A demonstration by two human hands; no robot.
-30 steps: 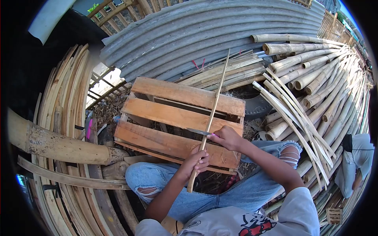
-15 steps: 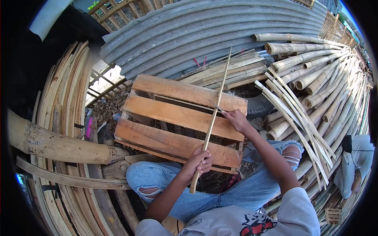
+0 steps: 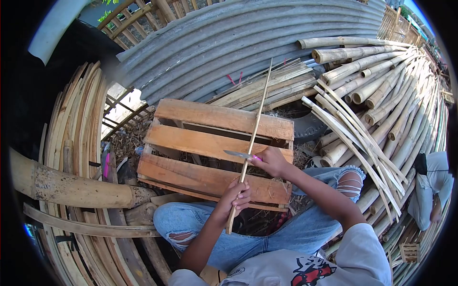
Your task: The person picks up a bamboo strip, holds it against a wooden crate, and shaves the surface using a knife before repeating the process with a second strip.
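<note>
A long thin bamboo strip [image 3: 258, 114] stands slanted over a slatted wooden crate [image 3: 191, 140]. Near its lower end, the fingers of my left hand [image 3: 234, 196] are wrapped round the strip. My right hand [image 3: 270, 161] is closed on the pink handle of a knife [image 3: 237, 154], just right of the strip. The knife's blade points left and crosses the strip above my left hand. Part of the handle is hidden in my right fingers.
Split bamboo slats [image 3: 71, 119] are stacked at the left beside a thick bamboo pole [image 3: 81, 186]. Bamboo poles [image 3: 381, 76] and loose strips [image 3: 355, 133] lie at the right. Corrugated sheeting [image 3: 238, 38] stands behind the crate. Another person [image 3: 431, 190] is at the far right.
My right hand has moved down the strip toward my left hand, bringing the knife with it; the blade now shows more clearly, pointing left. The whole view has shifted slightly.
</note>
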